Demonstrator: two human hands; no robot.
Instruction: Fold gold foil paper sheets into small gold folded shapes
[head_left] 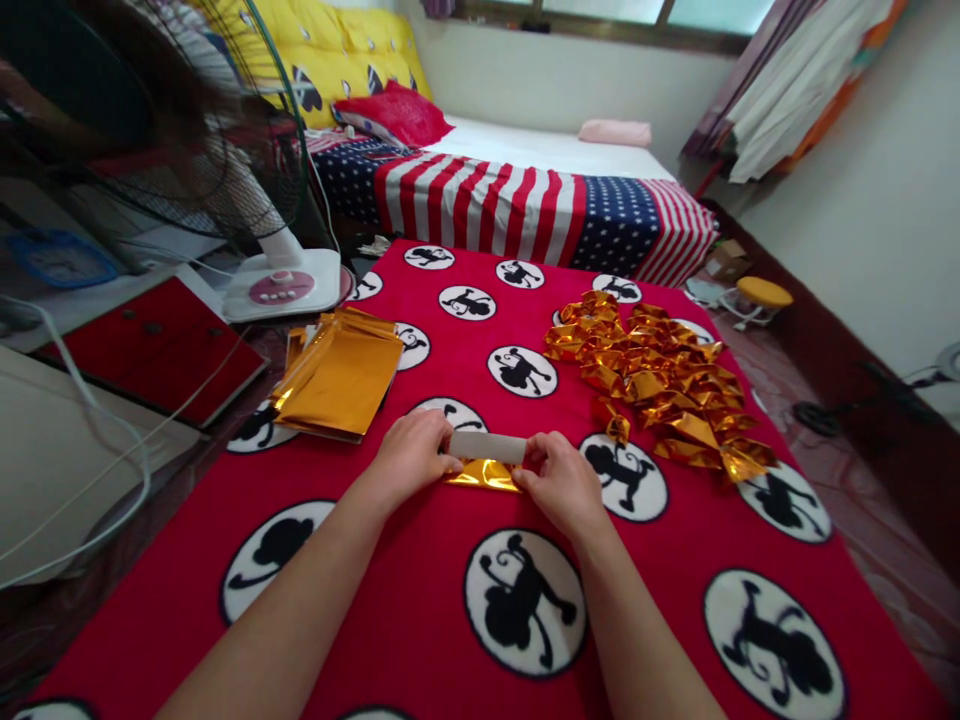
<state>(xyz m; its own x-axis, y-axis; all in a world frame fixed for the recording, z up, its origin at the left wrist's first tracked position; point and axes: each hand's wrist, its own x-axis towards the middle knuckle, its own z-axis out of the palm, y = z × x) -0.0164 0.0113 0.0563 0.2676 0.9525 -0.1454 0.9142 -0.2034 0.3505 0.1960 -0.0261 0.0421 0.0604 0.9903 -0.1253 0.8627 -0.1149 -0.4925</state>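
Between my hands, just above or on the red cloth, is a sheet of gold foil paper (486,474), partly rolled or folded, its pale back showing along the far edge. My left hand (417,446) pinches its left end between thumb and fingers. At the right end, my right hand (559,476) grips it the same way. To the left lies a stack of flat gold foil sheets (345,380). On the right is a pile of folded gold foil pieces (652,370), with one small piece (613,420) at its near left side.
A red cloth (420,620) with black monkey prints covers the table. A white fan (285,280) stands at the left beside a red board (157,345) and loose cables. Behind is a bed with a flag-patterned cover (480,205). A yellow-topped stool (763,292) stands at the right.
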